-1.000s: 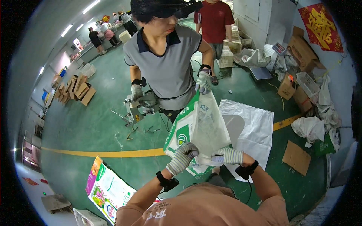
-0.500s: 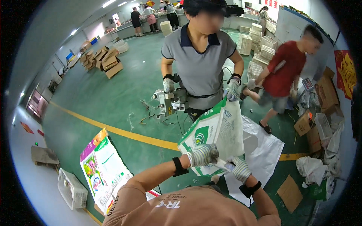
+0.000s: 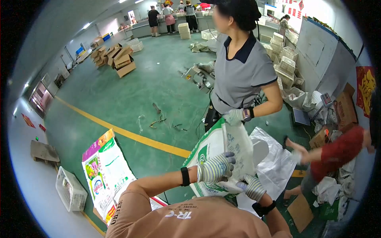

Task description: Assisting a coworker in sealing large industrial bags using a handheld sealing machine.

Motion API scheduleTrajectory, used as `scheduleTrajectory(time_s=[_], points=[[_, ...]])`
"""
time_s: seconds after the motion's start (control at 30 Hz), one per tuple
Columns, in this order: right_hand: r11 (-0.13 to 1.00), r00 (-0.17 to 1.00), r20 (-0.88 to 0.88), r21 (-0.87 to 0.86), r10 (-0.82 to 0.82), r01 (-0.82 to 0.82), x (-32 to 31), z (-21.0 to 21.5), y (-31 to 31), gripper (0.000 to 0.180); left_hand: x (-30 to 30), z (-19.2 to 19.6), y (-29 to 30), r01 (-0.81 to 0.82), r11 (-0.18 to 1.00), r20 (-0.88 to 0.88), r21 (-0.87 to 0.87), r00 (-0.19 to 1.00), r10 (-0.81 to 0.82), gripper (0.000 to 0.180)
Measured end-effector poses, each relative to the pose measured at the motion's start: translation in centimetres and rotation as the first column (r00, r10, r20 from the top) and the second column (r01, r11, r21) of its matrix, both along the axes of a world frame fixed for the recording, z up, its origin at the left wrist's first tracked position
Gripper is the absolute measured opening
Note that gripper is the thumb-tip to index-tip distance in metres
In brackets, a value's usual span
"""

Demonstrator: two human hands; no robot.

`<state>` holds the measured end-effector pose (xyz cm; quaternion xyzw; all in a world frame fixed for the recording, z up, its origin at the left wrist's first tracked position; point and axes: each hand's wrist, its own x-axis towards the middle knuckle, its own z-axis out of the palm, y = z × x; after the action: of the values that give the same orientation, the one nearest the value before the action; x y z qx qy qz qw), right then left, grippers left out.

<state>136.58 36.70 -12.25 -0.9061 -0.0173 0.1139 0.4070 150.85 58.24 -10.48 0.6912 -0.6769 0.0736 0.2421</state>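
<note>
A green-and-white woven sack (image 3: pixel 240 144) stands in front of me, its near part gathered between my hands. My left hand (image 3: pixel 215 168), in a striped knit glove, is closed on the sack's near left side. In the same kind of glove, my right hand (image 3: pixel 253 188) grips its lower right edge. Across from me a co-worker in a grey shirt holds the far top corner with a gloved hand (image 3: pixel 234 116). That person's other hand carries a handheld bag-sewing machine (image 3: pixel 200 78), out to the side and apart from the sack.
Silvery sheeting (image 3: pixel 274 160) lies right of the sack. Printed bags (image 3: pixel 109 170) lie at left beside a white crate (image 3: pixel 70 190). A person in red (image 3: pixel 341 150) bends at right near a cardboard piece (image 3: pixel 300 212). Cartons (image 3: pixel 119 59) and stacked baskets (image 3: pixel 285 67) stand farther back.
The co-worker has turned and swung the sewing machine away from the sack, toward the back. The person in red has come nearer and bent down. My hands stay on the sack.
</note>
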Motion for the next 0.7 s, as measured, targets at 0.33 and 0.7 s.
scheduleTrajectory(time_s=[0.33,0.7], points=[[0.997,0.997,-0.036,0.026,0.071,-0.071,-1.2,-1.9,2.8,0.019,-0.6,-5.5,0.0,0.083,0.934,-0.414,0.346,0.907,0.073,0.013],[0.987,0.999,0.039,0.161,0.020,-0.026,-0.8,-3.0,7.2,0.017,-1.9,-5.6,2.7,-0.012,0.816,-0.260,0.577,0.945,0.198,0.021]])
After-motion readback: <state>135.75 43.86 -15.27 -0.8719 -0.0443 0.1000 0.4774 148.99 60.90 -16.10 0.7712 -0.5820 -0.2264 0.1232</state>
